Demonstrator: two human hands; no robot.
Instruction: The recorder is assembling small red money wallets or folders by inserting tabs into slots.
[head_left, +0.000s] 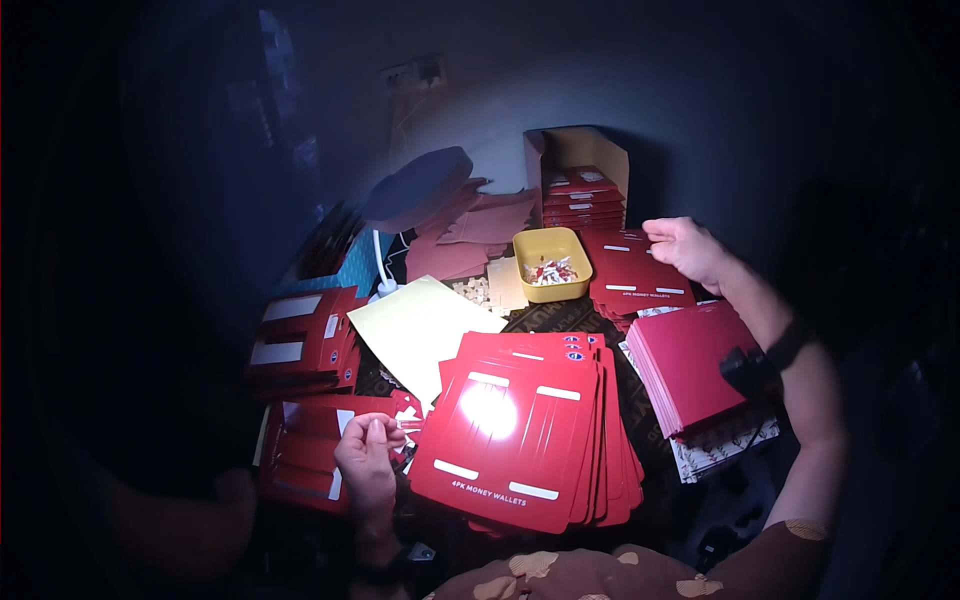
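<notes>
In front of me lies a fanned stack of red cards [515,420] with white slots, lit by a bright glare. My left hand [367,458] is at its left edge, thumb and fingers pinched on what looks like a small red-and-white strip [410,426]. More small red-and-white pieces [402,402] lie just beyond those fingers. To the far right, my right hand [690,252] is over the upper right corner of another stack of red cards [635,280]. Its fingers are pressed together; what they hold, if anything, is hidden.
Behind the main stack stands a yellow tub [553,291] of small red-and-white pieces. A pale yellow sheet [415,325] lies under a desk lamp [420,188]. Plain red cards [690,365] are piled at right, slotted ones [300,340] at left. An open carton [617,165] holds red packs.
</notes>
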